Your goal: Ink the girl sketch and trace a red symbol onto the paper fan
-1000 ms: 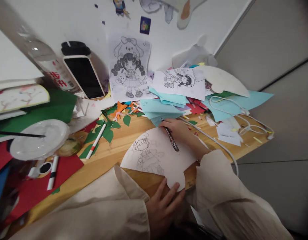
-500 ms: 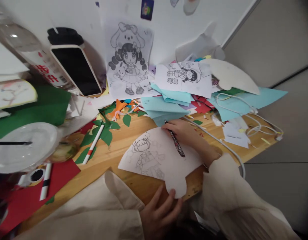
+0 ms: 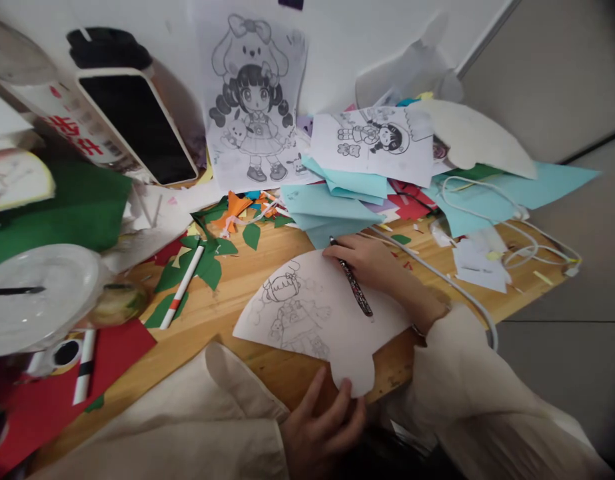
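A fan-shaped sheet of white paper (image 3: pixel 347 333) lies on the wooden table, with a rounded tab at its near edge. On its left part is a pencil sketch of a figure (image 3: pixel 297 317), the head partly in darker line. My right hand (image 3: pixel 374 270) rests over the sheet's upper right, fingers closed around a dark patterned pen (image 3: pixel 358 293). The pen slants across the paper; which end is its tip I cannot tell. At the tab, my left hand (image 3: pixel 324 423) has its fingers apart, one fingertip touching the paper.
Behind stand a printed girl drawing (image 3: pixel 254 127), a smaller printed sheet (image 3: pixel 370 143), a phone (image 3: pixel 140 127) and a bottle (image 3: pixel 52 100). Left lie a white marker (image 3: pixel 183 287), paper scraps and a plastic-covered bowl (image 3: pixel 62 267). A white cable (image 3: pixel 437 280) runs right, past blue paper (image 3: pixel 332 210).
The view has tilted down and shifted slightly, so the background items sit higher. Both hands, the pen and the sheet keep nearly the same places relative to one another.
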Demonstrator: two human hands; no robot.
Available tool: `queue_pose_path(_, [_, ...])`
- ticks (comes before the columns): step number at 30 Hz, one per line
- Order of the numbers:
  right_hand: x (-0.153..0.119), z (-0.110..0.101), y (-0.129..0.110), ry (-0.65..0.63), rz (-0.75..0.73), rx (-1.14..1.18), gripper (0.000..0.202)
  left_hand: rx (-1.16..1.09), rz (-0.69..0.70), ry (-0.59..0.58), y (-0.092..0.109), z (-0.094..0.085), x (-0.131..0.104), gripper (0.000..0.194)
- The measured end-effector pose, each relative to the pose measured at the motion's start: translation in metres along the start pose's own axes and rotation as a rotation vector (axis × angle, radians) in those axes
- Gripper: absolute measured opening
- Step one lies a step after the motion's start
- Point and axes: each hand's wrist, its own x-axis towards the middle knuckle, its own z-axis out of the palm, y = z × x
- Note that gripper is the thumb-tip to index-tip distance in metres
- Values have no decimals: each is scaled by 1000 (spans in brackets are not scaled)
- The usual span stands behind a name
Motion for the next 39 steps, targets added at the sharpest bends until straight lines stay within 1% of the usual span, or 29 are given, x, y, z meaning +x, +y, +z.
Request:
queue_pose_path(6, [-2,0,-1,38,-17,-2,29,12,-69,17,4,0,0,37])
queue_pose_path(13, [-1,0,-5,69,-21,29,29,16,-78,27,2,-1,1,32])
queue_pose_path(16, [-1,-1,-5,109,-36,30,29,7,-49,24,-2,-2,2,32])
queue_pose_path(20, [-1,-2,-6,176,-63,6,27,-41,-66,92,-2,0,5,32])
queue_pose_path(23, [-1,-2,-5,195,-84,-18,27,-55,-81,120,0,4,4,33])
queue_pose_path(26, [-1,-2,-3,166,-113,-31,27,-60,-71,150,1,6,3,34])
queue_pose_path(28, [0,0,-1,131,-132,-30,27,-48,-48,124,0,6,1,34])
queue_pose_path(31, [1,1,0,78,-160,-7,27,-17,-2,54,-1,5,0,32])
queue_pose_path(34, [1,0,0,48,-185,14,26,-6,19,64,-2,4,2,32])
queue_pose_path(39, [0,-2,-1,8,-169,-6,28,-26,-43,73,2,10,2,36])
